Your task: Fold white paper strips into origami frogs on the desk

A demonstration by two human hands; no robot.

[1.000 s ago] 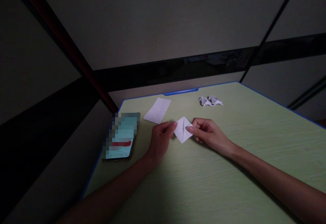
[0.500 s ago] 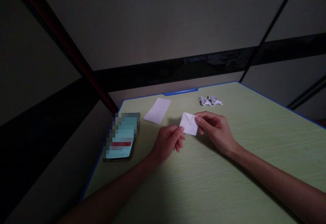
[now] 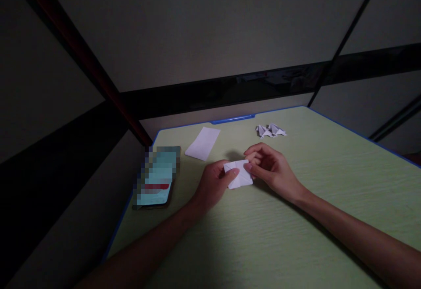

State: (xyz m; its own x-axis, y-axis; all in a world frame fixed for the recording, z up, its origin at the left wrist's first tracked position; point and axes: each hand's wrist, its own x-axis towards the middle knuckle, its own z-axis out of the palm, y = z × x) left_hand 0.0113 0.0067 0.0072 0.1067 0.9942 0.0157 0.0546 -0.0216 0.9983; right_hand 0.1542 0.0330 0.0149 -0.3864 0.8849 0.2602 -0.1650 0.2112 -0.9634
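A small white folded paper (image 3: 242,176), roughly square with crease lines, is held up over the table between both hands. My left hand (image 3: 213,186) pinches its left part, thumb lying across the front face. My right hand (image 3: 274,170) grips the upper right edge between thumb and fingers. The fingers behind the paper are partly hidden. Beyond the hands, two small white folded paper figures (image 3: 270,130) sit side by side. A flat white sheet of paper (image 3: 203,143) lies to the left of them.
A phone (image 3: 159,177) with a lit, partly blurred screen lies at the table's left edge. The pale green table (image 3: 263,240) has a blue rim, with a blue strip (image 3: 233,119) along the back. Behind it stands a panelled wall (image 3: 210,30) with a dark band.
The folded paper has been turned and brought slightly lower and to the left, showing a different crease pattern. My left thumb now lies further across it. Everything on the table stays put.
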